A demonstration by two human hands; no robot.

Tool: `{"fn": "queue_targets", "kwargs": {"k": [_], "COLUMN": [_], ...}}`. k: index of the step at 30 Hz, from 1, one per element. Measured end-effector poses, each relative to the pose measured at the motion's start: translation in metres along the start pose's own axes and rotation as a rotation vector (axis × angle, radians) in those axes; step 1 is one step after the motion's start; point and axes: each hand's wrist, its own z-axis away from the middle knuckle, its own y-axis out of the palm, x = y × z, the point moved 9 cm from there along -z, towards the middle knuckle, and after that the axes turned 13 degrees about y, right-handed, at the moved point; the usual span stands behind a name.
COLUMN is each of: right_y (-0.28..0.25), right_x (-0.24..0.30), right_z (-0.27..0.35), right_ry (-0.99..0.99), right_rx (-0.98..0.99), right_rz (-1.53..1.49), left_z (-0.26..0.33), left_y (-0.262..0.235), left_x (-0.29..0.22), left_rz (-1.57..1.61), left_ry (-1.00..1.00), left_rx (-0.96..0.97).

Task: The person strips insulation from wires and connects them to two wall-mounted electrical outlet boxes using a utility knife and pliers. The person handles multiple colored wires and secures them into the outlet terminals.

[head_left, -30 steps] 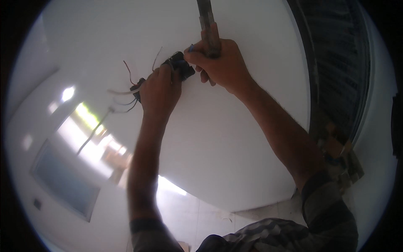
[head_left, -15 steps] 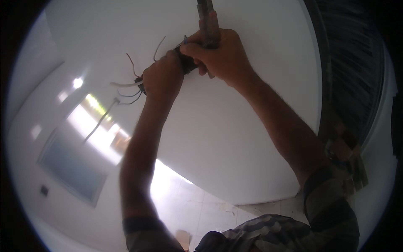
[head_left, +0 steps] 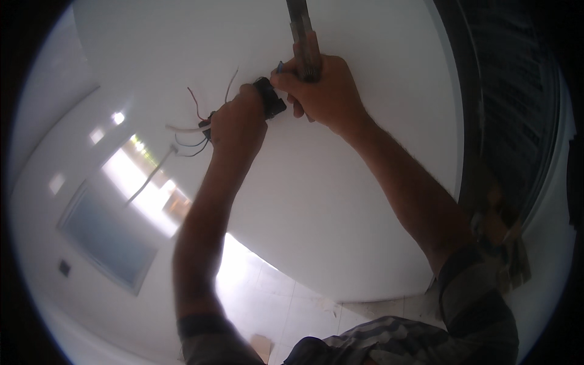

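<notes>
You've got your L hand [head_left: 238, 118] closed round a black boxy plastic unit [head_left: 274, 102] set against the smooth white surface [head_left: 340, 207]. A thin red wire [head_left: 196, 102] and a thick white cable [head_left: 182, 129] stick out at its L end. Your R hand [head_left: 325, 88], just beside the unit's R end, has its grip closed on a long dark bar-shaped tool [head_left: 301, 27]; a small blue tip [head_left: 280, 66] shows at your thumb, exact kind unclear. Step in hand's prob. wire work at the unit; next move likely calls for a steady L hold w/ fine R fingertip control. Rm: pale tiled floor [head_left: 274, 286] below, blue-grey rectangular panel [head_left: 109, 237] far L, dark streaked panel [head_left: 511, 91] R.
</notes>
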Motion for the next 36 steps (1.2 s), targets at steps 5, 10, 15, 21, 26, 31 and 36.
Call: {"fn": "queue_targets", "kwargs": {"k": [5,10,15,21,26,31,36], "right_y": [-0.007,0.015,0.027,-0.015,-0.071,-0.107,-0.137], "right_x": [-0.004,-0.012,-0.03,-0.034,-0.056,-0.087,-0.109], "right_z": [-0.002,0.008,0.02,0.05,0.082,0.117,0.14], "right_ry": [-0.041,0.012,0.07,0.135,0.085,0.196,0.307], "right_rx": [0.024,0.16,0.275,0.216,0.108,0.023,-0.066], "right_rz": [-0.071,-0.157,-0.16,-0.195,-0.218,-0.295,-0.317], "left_z": [0.047,0.094,0.067,0.04,0.025,0.03,0.026], "left_y": [-0.003,-0.016,0.028,0.047,0.062,0.079,0.079], "left_x": [-0.058,-0.043,0.01,-0.002,-0.018,-0.018,-0.025], "left_rz": [0.123,0.91,1.549,1.925,2.255,2.689,2.595], "left_ry": [0.072,-0.05,-0.574,-0.737,-0.768,-0.728,-0.695], "left_rx": [0.068,-0.021,-0.328,-0.33,-0.568,-0.84,-0.996]}}
